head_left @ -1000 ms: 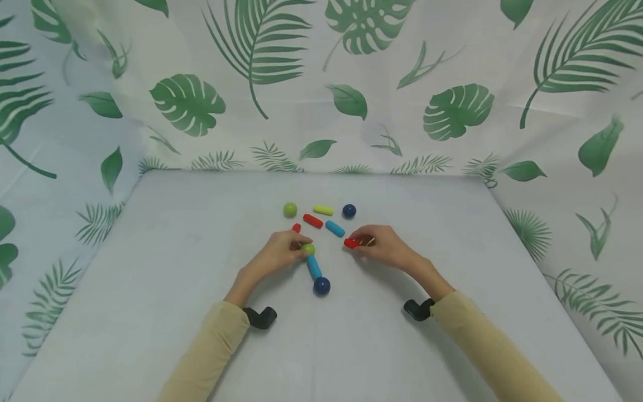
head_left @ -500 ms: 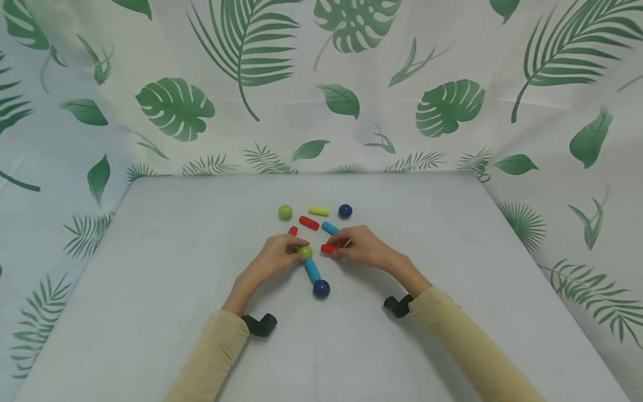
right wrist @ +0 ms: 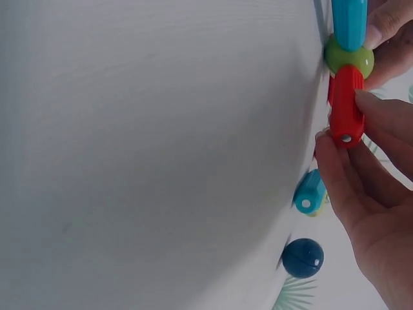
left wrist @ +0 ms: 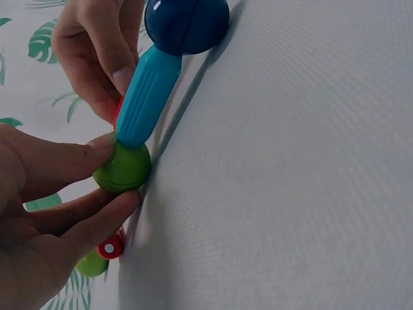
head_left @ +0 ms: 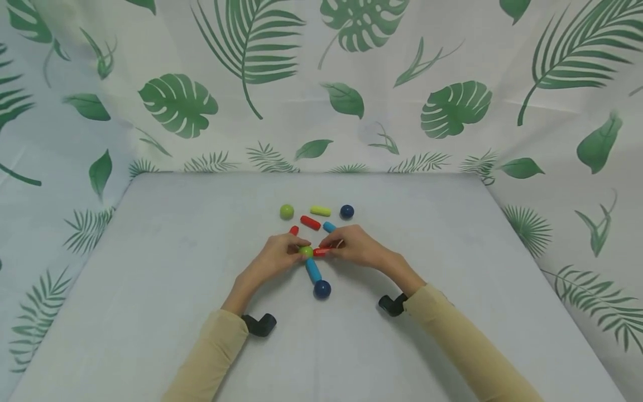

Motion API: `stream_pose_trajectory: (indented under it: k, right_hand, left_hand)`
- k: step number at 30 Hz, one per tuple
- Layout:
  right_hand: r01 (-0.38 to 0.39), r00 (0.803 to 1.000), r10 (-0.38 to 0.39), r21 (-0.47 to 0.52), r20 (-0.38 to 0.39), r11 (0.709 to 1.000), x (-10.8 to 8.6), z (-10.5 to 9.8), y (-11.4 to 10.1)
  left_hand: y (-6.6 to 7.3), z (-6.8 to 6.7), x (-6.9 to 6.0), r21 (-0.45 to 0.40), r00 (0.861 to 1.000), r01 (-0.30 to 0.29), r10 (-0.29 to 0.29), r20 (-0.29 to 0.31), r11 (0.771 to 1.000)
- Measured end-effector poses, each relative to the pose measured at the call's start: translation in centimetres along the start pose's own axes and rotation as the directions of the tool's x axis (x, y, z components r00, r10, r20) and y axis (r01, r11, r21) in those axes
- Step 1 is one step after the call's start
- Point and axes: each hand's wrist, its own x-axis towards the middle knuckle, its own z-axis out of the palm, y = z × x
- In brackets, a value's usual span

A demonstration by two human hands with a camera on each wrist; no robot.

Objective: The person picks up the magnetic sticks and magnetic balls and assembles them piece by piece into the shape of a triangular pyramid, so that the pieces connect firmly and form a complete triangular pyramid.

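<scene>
Between thumb and fingers, my left hand (head_left: 279, 254) pinches a green ball (left wrist: 122, 169) resting on the white table. A light blue stick (left wrist: 150, 97) runs from that ball to a dark blue ball (head_left: 322, 289) nearer me. My right hand (head_left: 360, 247) pinches a red stick (right wrist: 347, 106); its far end touches the green ball in the right wrist view. Just beyond my left fingers lies another red stick (head_left: 294, 230), partly hidden by the hand. A second light blue stick (head_left: 329, 226) sits behind my right fingers, partly covered.
Farther back on the table (head_left: 201, 223) lie a loose green ball (head_left: 287, 211), a yellow stick (head_left: 320, 210), a red stick (head_left: 310, 223) and a dark blue ball (head_left: 347, 211). A leaf-patterned cloth (head_left: 301, 123) rises behind the table and along its sides.
My right hand has moved left with the red stick until the stick meets the green ball. The left hand has kept its pinch on the ball. The head view has shifted slightly.
</scene>
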Motion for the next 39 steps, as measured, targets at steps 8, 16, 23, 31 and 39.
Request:
stream_pose_trajectory:
  k: [8,16,23,31,39]
  right_hand:
    - [-0.062,0.993,0.063,0.015,-0.100,0.998,-0.9,-1.0,0.7]
    - [-0.138,0.963,0.135,0.001,-0.235,0.990,-0.7,-2.7,2.0]
    - [-0.212,0.910,0.213,0.042,-0.357,0.976,0.5,-3.4,3.3]
    - [-0.280,0.915,0.275,0.028,-0.295,0.960,2.3,-3.5,4.9]
    - [-0.285,0.926,0.286,0.038,-0.247,0.958,2.7,-3.2,5.2]
  left_hand:
    - [0.1,0.3,0.0,0.013,1.000,0.017,-0.017,-0.006,1.000]
    - [0.0,0.4,-0.2,0.023,0.999,0.012,-0.011,-0.031,1.000]
    - [0.2,0.6,-0.1,0.022,0.999,0.000,0.001,-0.049,1.000]
    - [0.2,0.7,0.0,0.023,0.999,-0.007,0.008,-0.043,1.000]
    - [0.0,0.5,0.0,0.013,0.999,0.004,-0.003,-0.037,1.000]
